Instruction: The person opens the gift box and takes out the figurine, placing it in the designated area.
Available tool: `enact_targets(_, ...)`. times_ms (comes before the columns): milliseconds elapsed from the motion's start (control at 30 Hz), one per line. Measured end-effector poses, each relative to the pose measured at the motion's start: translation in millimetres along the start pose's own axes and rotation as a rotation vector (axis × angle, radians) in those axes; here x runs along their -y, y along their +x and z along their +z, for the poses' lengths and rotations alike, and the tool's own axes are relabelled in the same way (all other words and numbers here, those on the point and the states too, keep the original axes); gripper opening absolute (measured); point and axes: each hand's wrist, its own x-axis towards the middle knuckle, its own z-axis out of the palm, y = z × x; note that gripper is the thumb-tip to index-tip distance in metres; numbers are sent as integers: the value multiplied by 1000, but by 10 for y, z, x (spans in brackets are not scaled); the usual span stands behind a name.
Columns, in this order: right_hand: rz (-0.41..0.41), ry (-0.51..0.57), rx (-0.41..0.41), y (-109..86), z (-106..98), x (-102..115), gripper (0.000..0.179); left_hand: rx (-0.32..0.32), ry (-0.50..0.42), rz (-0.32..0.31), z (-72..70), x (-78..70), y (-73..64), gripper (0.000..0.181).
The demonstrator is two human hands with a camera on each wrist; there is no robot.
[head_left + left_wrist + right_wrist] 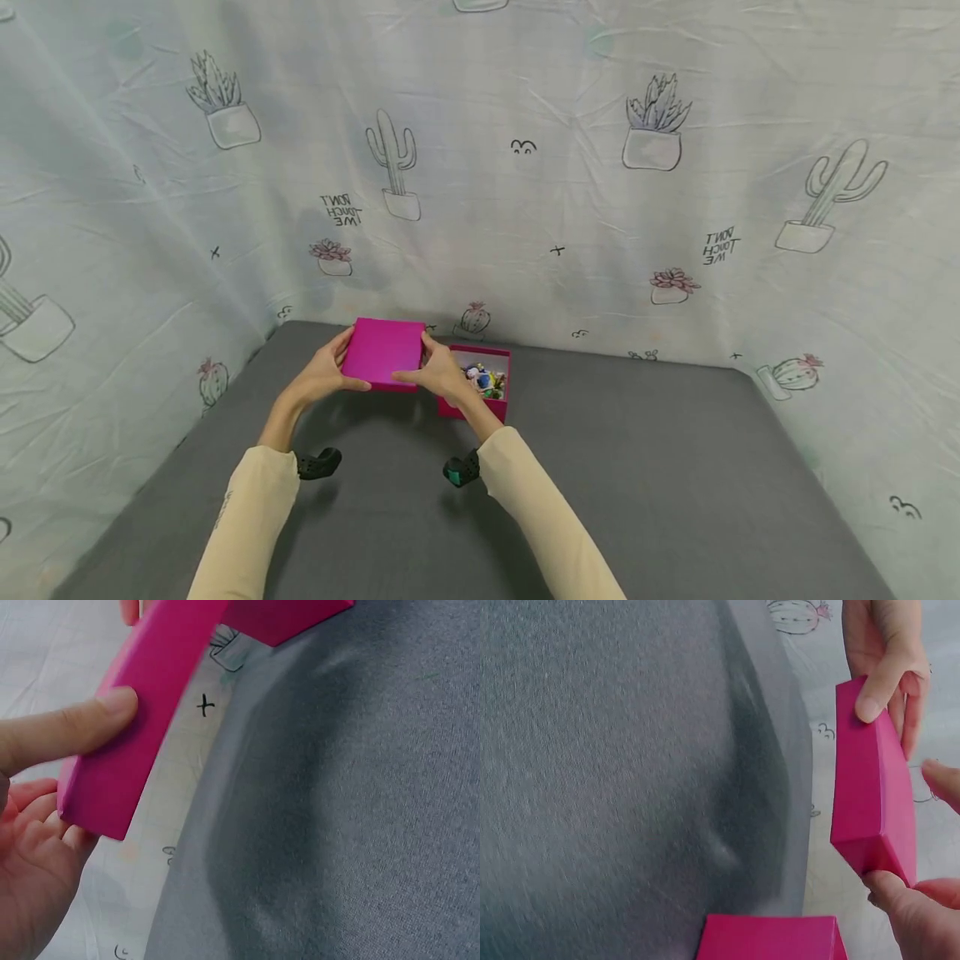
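Above the table, a bright pink box lid (385, 348) is held up by both hands. My left hand (322, 375) grips its left side, the thumb (112, 712) lying on the side wall and the fingers behind. At the right side my right hand (444, 375) holds the lid, its thumb along the near edge; in the right wrist view its fingers touch the lid's corner. Just right of the lid stands the matching pink box (497, 408) without a cover. Small colourful items (486, 382) fill it, too small to tell apart. My right wrist partly hides the box.
A dark grey cloth-covered table (660, 467) spreads out to the front and right. Pale curtains (555, 200) printed with cactus drawings hang behind it and along both sides. A black wrist strap device (318, 463) sits on each wrist.
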Motion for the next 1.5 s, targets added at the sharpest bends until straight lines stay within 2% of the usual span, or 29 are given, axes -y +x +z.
enact_targets(233, 27, 124, -137, 10, 36, 21, 79, -12, -8, 48, 34, 8, 15, 115)
enact_targets(533, 66, 325, -174, 46, 92, 64, 74, -42, 90, 119, 126, 68, 18, 120)
enact_targets(700, 97, 412, -198, 54, 95, 49, 62, -60, 75, 95, 156, 48, 8, 123)
enact_targets(833, 72, 395, -188, 47, 109, 36, 57, -104, 83, 80, 147, 50, -2, 109)
enact_targets(1000, 47, 388, -202, 37, 130, 3, 53, -127, 19, 114, 92, 69, -49, 82)
enact_targets(1100, 36, 412, -236, 52, 130, -11, 52, -160, -20, 137, 61, 61, -26, 67)
enact_targets(1200, 24, 420, -255, 66, 144, 4, 48, -247, -47, 130, 63, 31, 2, 58)
enact_targets(1300, -7, 400, -251, 52, 164, 61, 46, -369, -96, 79, 119, -144, -30, 52)
enact_targets(1400, -36, 394, -251, 58, 208, 78, 43, -575, -128, 24, 214, -191, 18, 52)
enact_targets(1500, -67, 378, -267, 70, 268, 106, 40, -842, -188, -3, 312, -174, 119, 51)
